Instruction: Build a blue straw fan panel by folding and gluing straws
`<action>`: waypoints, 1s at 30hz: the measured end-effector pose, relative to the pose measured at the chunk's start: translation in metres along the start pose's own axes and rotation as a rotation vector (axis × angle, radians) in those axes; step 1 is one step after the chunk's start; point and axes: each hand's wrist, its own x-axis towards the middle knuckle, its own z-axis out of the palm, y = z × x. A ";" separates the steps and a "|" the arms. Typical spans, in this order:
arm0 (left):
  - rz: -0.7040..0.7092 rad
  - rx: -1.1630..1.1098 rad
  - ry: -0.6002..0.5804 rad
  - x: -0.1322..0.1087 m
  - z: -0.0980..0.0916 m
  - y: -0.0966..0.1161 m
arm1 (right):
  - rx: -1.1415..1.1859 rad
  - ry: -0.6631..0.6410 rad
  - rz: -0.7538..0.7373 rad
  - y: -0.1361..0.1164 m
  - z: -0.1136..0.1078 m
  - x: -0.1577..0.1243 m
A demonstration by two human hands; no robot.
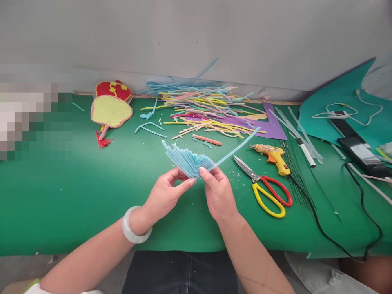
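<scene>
My left hand (167, 194) and my right hand (218, 192) pinch the lower edge of a light blue fan-shaped piece (186, 160) made of strips laid side by side. I hold it just above the green table cover (61, 196). One long blue strip (237, 148) runs from the fan up to the right. A white bangle (134, 228) sits on my left wrist. Both hands have their fingers pressed on the fan from either side.
A heap of coloured strips (202, 108) lies at the back centre. Yellow and red scissors (265, 190), a yellow glue gun (272, 154) and thin dark wires (295, 171) lie to the right. Two finished fans (112, 106) rest at back left. Phones and cables (358, 151) sit far right.
</scene>
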 end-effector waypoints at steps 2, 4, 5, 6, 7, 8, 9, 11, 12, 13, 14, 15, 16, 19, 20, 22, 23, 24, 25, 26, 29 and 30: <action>0.003 0.026 0.004 0.000 -0.001 0.000 | -0.013 -0.036 0.007 0.000 -0.001 0.000; 0.001 0.050 0.007 0.000 -0.001 0.001 | -0.022 -0.049 0.013 0.000 -0.001 0.001; -0.002 0.059 0.008 -0.001 -0.002 0.001 | -0.028 -0.043 0.019 0.000 -0.002 0.001; -0.002 0.066 0.008 -0.001 -0.002 0.001 | -0.035 -0.034 0.026 0.000 -0.002 0.002; -0.002 0.071 0.009 -0.001 -0.002 0.001 | -0.041 -0.025 0.036 0.001 -0.002 0.002; 0.000 0.073 0.010 -0.002 -0.002 0.002 | -0.047 -0.021 0.045 0.001 -0.002 0.002; 0.003 0.073 0.013 -0.002 -0.002 0.002 | -0.051 -0.022 0.054 0.001 -0.003 0.003; 0.009 0.068 0.020 -0.002 -0.002 0.001 | -0.058 -0.030 0.066 0.002 -0.003 0.003; 0.011 0.064 0.023 -0.002 -0.001 0.001 | -0.060 -0.034 0.069 0.002 -0.004 0.003; 0.013 0.061 0.026 -0.002 -0.001 0.000 | -0.062 -0.036 0.072 0.002 -0.004 0.003; 0.014 0.059 0.028 -0.002 -0.001 0.000 | -0.062 -0.035 0.073 0.002 -0.004 0.003; 0.014 0.058 0.030 -0.002 -0.001 0.000 | -0.063 -0.032 0.073 0.002 -0.004 0.003; 0.013 0.057 0.030 -0.002 -0.001 -0.001 | -0.062 -0.029 0.072 0.002 -0.003 0.003; 0.006 0.050 0.039 -0.002 -0.001 -0.001 | -0.066 -0.025 0.069 0.001 -0.002 0.003; 0.006 0.045 0.042 -0.002 0.000 -0.001 | -0.067 -0.025 0.069 0.000 -0.002 0.003; 0.010 0.035 0.047 -0.003 0.000 -0.001 | -0.073 -0.026 0.069 0.000 -0.001 0.003; 0.012 0.032 0.049 -0.003 0.000 -0.001 | -0.078 -0.026 0.068 0.000 -0.001 0.003; 0.014 0.030 0.052 -0.003 0.000 -0.001 | -0.083 -0.026 0.068 0.000 -0.001 0.003; 0.016 0.030 0.055 -0.003 0.000 -0.001 | -0.089 -0.027 0.068 0.000 -0.001 0.002; 0.016 0.032 0.060 -0.003 0.000 -0.001 | -0.093 -0.027 0.068 0.000 -0.002 0.002; 0.013 0.046 0.066 -0.002 0.000 -0.003 | -0.096 -0.021 0.066 0.000 -0.002 0.001; 0.010 0.051 0.065 -0.002 -0.001 -0.003 | -0.095 -0.020 0.064 0.001 -0.002 0.001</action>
